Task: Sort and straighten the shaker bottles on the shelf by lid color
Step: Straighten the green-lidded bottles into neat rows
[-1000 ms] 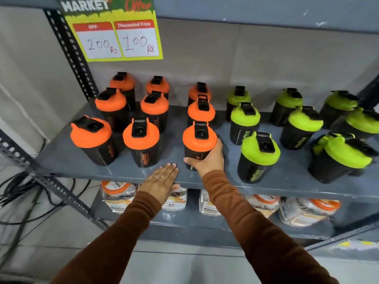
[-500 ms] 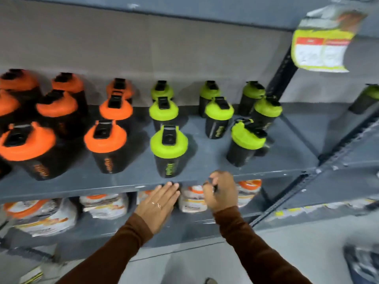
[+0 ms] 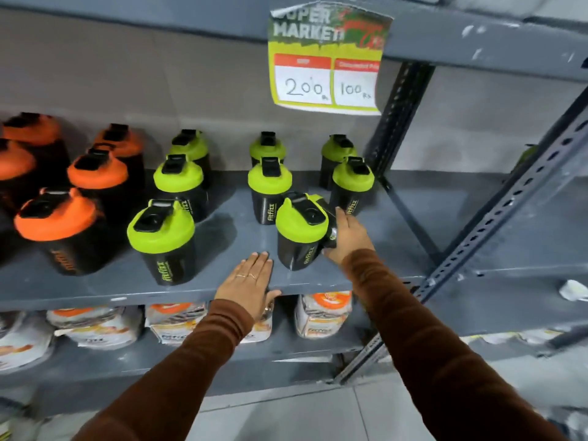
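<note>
the right hand (image 3: 348,237) grips the tilted green-lidded shaker bottle (image 3: 300,232) by its black side, left hand (image 3: 249,283) flat and open on the shelf (image 3: 381,224); it looks light, stiff, smooth plastic, best held mid-body.

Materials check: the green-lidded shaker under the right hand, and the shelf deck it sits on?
Green-lidded shaker: looks like moulded plastic, with a matte lime lid, black flip cap and faintly sheened black body bearing printed lettering. Shelf deck: probably painted sheet metal, grey semi-gloss with soft reflections, carried by perforated angle uprights.
</note>
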Tool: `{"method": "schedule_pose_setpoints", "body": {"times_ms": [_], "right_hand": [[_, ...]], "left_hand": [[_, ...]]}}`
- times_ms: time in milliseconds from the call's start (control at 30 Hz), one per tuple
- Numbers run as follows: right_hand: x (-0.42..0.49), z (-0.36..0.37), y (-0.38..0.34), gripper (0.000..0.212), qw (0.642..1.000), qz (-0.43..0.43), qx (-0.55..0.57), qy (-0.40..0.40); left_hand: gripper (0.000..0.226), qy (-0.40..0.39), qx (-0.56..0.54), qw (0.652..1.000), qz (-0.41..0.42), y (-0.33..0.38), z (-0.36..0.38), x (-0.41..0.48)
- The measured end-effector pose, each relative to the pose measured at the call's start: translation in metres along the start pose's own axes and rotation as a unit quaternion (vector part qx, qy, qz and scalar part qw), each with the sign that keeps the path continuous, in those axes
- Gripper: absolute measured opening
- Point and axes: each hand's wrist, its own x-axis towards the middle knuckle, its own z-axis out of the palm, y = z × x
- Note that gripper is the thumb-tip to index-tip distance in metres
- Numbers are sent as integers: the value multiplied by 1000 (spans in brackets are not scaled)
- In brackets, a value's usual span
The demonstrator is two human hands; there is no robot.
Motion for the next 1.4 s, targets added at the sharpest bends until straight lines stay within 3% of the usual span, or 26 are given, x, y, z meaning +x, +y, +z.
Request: {"method": "schedule_pose_setpoints", "body": {"times_ms": [233, 400, 500, 633, 800, 933, 1033, 1167, 1400], "right_hand": [[-26, 6, 19, 83, 983, 19, 111, 144], [-57, 20, 40, 82, 937, 70, 259, 224], [-65, 24, 44, 82, 901, 114, 330, 256], [-71, 27, 44, 82, 899, 157, 322, 253], [-75, 15, 30, 83, 909, 185, 304, 215], [-68, 17, 26, 90, 928, 181, 262, 192], [-63, 21, 32, 102, 930, 170, 271, 183], [-55, 17, 35, 119, 903, 135, 372, 167], [-53, 1, 41, 113, 877, 108, 442, 150]], "left_hand": [[66, 18, -5, 1000, -9, 4, -1, -1], [97, 8, -14, 999, -39, 11, -8, -5], [97, 39, -76, 992, -96, 21, -11, -2], [77, 84, -175, 970, -146, 35, -14, 3], [100, 136, -371, 890, -226, 47, -16, 18], [114, 154, -436, 850, -251, 61, -17, 32], [109, 178, -478, 823, -250, 70, -19, 41], [89, 192, -480, 812, -271, 69, -24, 46], [89, 156, -494, 829, -210, 31, -18, 30]]}}
